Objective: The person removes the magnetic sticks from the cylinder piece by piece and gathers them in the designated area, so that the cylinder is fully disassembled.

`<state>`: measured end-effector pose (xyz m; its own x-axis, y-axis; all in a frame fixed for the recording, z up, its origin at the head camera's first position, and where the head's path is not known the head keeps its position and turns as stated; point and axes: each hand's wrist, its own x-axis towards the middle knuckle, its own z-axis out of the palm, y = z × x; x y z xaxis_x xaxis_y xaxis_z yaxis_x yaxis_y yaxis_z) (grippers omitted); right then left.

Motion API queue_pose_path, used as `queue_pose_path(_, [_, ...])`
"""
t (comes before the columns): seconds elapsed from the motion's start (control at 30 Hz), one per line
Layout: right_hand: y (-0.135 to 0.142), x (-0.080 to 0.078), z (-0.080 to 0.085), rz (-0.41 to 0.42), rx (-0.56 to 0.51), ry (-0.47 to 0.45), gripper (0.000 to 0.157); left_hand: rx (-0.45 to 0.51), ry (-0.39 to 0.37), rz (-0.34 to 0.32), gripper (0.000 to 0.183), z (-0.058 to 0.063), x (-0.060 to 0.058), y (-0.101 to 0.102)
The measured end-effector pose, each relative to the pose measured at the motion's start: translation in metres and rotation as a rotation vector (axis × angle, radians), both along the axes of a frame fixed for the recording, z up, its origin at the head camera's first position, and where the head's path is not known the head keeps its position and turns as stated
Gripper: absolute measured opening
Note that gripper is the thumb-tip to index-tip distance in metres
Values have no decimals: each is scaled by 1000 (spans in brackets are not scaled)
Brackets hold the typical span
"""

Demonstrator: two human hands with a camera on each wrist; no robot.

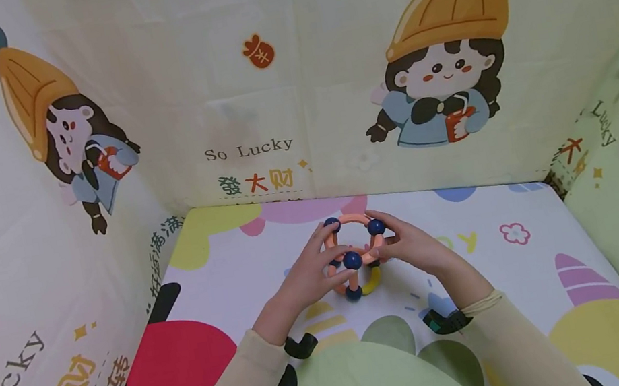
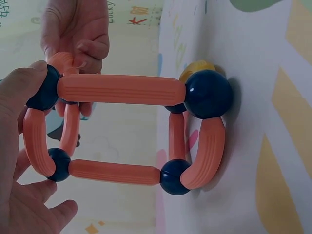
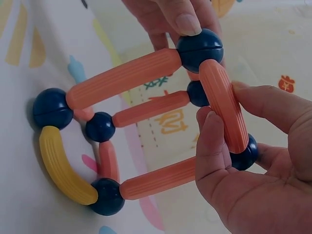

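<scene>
A frame of magnetic building sticks and balls (image 1: 352, 260) stands on the tabletop between both hands. Its upright sticks (image 2: 122, 89) are orange and straight, joined to dark blue balls (image 2: 209, 94). Curved orange sticks link the balls at the top, and a curved yellow stick (image 3: 64, 166) is in the bottom ring. My left hand (image 1: 312, 267) holds the upper left side, its thumb on one top ball and fingers around the other. On the right, my right hand (image 1: 417, 247) pinches a curved orange stick (image 3: 223, 105) of the top ring between thumb and finger.
A tabletop cloth (image 1: 507, 201) with cartoon prints lies under the frame. Printed cream curtains (image 1: 327, 80) hang behind and on both sides of the table. Dark wrist straps (image 1: 446, 320) sit at the cuffs of the beige sleeves (image 1: 231, 384).
</scene>
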<state>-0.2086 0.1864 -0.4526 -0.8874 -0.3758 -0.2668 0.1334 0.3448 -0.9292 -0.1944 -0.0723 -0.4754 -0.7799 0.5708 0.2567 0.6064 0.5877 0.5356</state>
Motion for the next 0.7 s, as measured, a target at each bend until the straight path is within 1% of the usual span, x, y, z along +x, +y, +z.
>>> queue_pose_path(0.1, [0,0,0,-1,-5,1,73,-1,12,-3,40,0,0,0])
queue_pose_path(0.4, [1,0,-3,-7,-7,41,77,-18,16,-10,40,0,-1,-1])
queue_pose_path(0.57, [2,-1,-5,-13,-7,50,76,0,1,-6,40,0,-1,-1])
queue_pose_path(0.7, [2,-1,-6,-15,8,53,79,15,-1,-8,40,-1,-1,-1])
